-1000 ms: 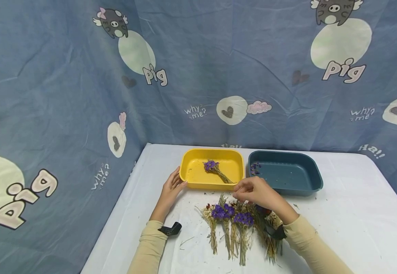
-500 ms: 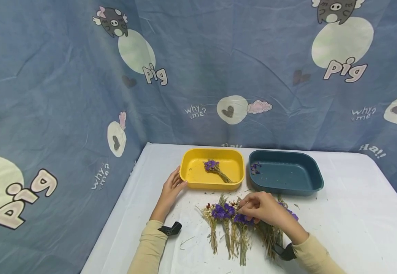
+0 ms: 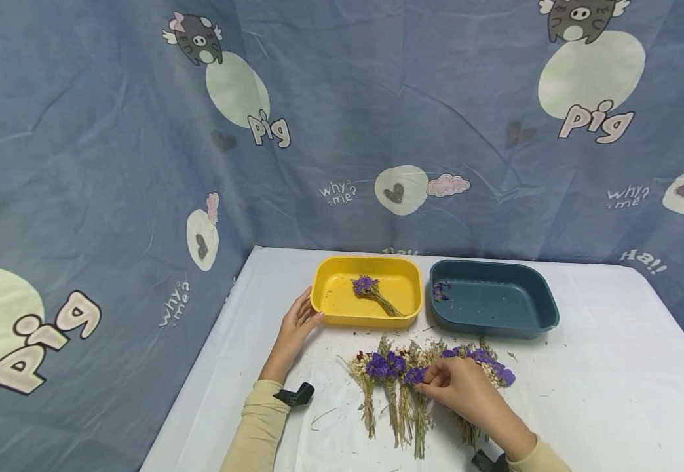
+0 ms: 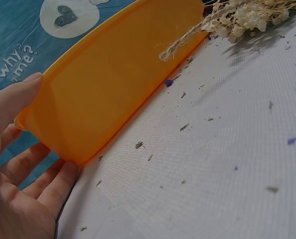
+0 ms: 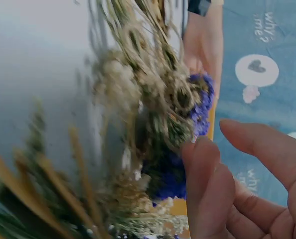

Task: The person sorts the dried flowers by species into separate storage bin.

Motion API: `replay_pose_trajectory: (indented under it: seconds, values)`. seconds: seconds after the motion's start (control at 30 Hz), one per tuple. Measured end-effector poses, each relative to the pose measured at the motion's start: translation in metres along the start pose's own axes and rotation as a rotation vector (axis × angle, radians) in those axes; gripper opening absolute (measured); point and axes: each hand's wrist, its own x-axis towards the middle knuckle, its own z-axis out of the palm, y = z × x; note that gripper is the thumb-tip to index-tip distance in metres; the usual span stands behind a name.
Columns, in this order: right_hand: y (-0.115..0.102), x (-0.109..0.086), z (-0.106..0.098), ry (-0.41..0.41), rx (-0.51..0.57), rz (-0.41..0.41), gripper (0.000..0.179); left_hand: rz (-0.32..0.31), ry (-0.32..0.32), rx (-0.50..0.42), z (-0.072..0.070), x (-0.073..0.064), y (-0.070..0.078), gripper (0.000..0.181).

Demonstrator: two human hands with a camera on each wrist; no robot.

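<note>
Two trays stand side by side at the far part of the white surface [image 3: 601, 373]: a yellow tray [image 3: 333, 299] and a blue tray [image 3: 504, 303]. One purple bunch [image 3: 377, 297] lies slantwise in the yellow tray, and a few purple bits [image 3: 441, 290] lie at the left end of the blue one. Nearer the person, more bunches [image 3: 380, 367] lie in a row, flower heads away and stems toward the person.

Compared with a second ago, the right grip [image 3: 460, 388] has come back from beside the yellow tray's near right corner and is now lower over the row, at the purple flowers [image 3: 415, 375] of a middle bunch. Purple heads [image 3: 483, 357] on the row's right, mostly covered then, now show. Its thumb and forefinger are apart with nothing visible between them; whether they touch the flowers cannot be told. The left grip [image 3: 290, 331] is unchanged, fingers spread loosely against the yellow tray's left end, thumb at its near corner. Both trays and the bunch inside stay where they were.

Several words read clearly on the blue cloth [image 3: 477, 59] behind: "pig" three times, "why? me?" and "Ha!!".
</note>
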Motion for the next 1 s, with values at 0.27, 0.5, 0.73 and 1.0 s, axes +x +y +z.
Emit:
replay_pose_trajectory:
  seconds: [0.27,0.5,0.73,1.0]
  values:
    - [0.003,-0.012,0.014,0.044,-0.067,0.031,0.021,0.005,-0.004,0.003,0.0,0.0,0.0,0.071]
    - [0.004,-0.018,0.025,0.082,-0.163,0.06,0.026,0.003,0.001,-0.003,0.0,0.0,-0.002,0.071]
    - [0.004,-0.019,0.028,0.099,-0.201,0.055,0.026,0.009,0.0,-0.009,0.0,0.0,-0.002,0.071]
    - [0.006,-0.018,0.032,0.083,-0.192,0.07,0.028,0.001,-0.004,-0.013,0.0,0.0,-0.001,0.074]
